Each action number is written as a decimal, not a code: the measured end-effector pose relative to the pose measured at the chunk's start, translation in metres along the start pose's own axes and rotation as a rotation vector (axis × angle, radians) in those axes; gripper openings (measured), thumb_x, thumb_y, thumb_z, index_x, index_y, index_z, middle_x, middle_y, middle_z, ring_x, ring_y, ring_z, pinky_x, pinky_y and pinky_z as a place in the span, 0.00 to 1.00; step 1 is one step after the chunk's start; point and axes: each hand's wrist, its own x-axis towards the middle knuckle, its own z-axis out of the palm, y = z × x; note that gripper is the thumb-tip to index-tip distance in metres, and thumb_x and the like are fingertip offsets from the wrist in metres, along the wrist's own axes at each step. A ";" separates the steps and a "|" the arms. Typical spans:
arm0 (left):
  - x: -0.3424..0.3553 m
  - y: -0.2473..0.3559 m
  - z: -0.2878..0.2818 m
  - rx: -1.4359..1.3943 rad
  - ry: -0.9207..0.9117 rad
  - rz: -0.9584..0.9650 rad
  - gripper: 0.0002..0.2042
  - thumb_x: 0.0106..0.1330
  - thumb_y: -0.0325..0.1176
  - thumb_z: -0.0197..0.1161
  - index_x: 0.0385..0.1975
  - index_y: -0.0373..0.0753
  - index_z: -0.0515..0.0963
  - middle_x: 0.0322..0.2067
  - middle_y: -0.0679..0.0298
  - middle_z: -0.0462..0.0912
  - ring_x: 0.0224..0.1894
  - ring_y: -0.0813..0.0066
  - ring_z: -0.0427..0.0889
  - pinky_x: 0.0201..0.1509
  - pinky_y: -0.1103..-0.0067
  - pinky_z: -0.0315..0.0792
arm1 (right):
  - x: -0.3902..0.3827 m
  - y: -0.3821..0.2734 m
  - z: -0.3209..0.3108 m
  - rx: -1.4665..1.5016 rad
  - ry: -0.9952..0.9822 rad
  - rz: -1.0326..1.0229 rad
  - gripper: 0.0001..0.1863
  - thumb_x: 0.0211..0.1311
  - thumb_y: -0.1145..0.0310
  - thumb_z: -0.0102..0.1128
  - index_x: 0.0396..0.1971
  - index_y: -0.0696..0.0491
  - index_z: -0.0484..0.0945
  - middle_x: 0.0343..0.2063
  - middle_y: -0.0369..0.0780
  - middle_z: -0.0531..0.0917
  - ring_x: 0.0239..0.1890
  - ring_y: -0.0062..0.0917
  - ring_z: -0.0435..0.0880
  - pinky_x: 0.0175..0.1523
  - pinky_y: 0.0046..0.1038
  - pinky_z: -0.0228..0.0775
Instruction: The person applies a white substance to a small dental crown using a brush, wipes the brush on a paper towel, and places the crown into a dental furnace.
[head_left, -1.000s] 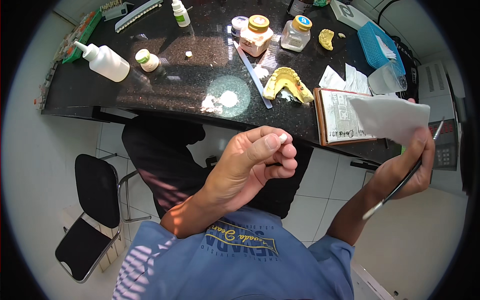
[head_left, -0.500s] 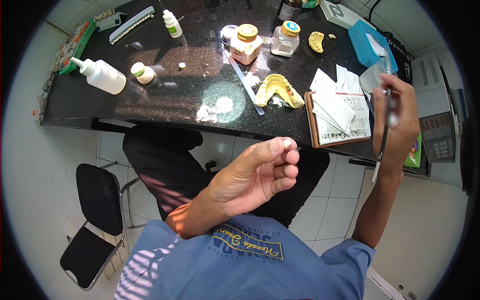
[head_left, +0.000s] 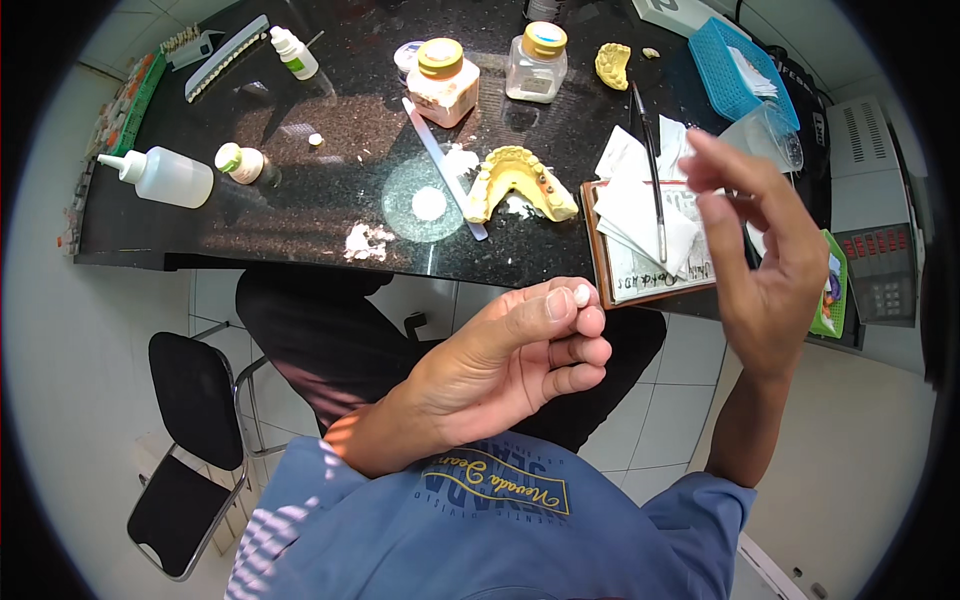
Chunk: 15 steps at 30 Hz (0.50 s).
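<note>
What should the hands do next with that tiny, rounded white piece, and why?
Perhaps bring the right hand over to help steady the tiny, rounded white piece. The left hand holds it in a small pinch, while the right hand looks open and empty, with the slim, black-handled brush lying across the white paper sheets.

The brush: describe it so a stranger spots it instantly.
On the black table, right of the larger yellow cast, white paper lies near the right hand. The brush lies across that paper: long, thin and dark-handled, unlike the pale stick left of the cast.
</note>
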 end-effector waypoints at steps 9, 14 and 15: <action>-0.005 -0.008 0.013 0.208 0.090 0.032 0.12 0.70 0.38 0.57 0.49 0.41 0.74 0.48 0.62 0.79 0.55 0.65 0.78 0.61 0.69 0.73 | -0.011 -0.032 0.004 0.286 -0.235 -0.120 0.24 0.51 0.76 0.66 0.51 0.63 0.76 0.39 0.47 0.84 0.39 0.29 0.85 0.45 0.27 0.79; -0.010 -0.010 0.023 0.242 0.095 0.008 0.16 0.69 0.37 0.59 0.53 0.39 0.72 0.51 0.62 0.79 0.53 0.74 0.79 0.60 0.75 0.73 | -0.015 -0.045 0.002 0.197 -0.252 -0.230 0.27 0.43 0.81 0.67 0.50 0.60 0.79 0.36 0.44 0.85 0.34 0.30 0.86 0.39 0.26 0.79; -0.011 -0.009 0.023 0.253 0.075 -0.015 0.16 0.70 0.37 0.59 0.53 0.38 0.71 0.51 0.63 0.79 0.53 0.75 0.79 0.61 0.75 0.72 | -0.016 -0.047 0.001 0.140 -0.259 -0.263 0.27 0.42 0.81 0.67 0.49 0.59 0.79 0.35 0.43 0.85 0.34 0.29 0.86 0.38 0.26 0.79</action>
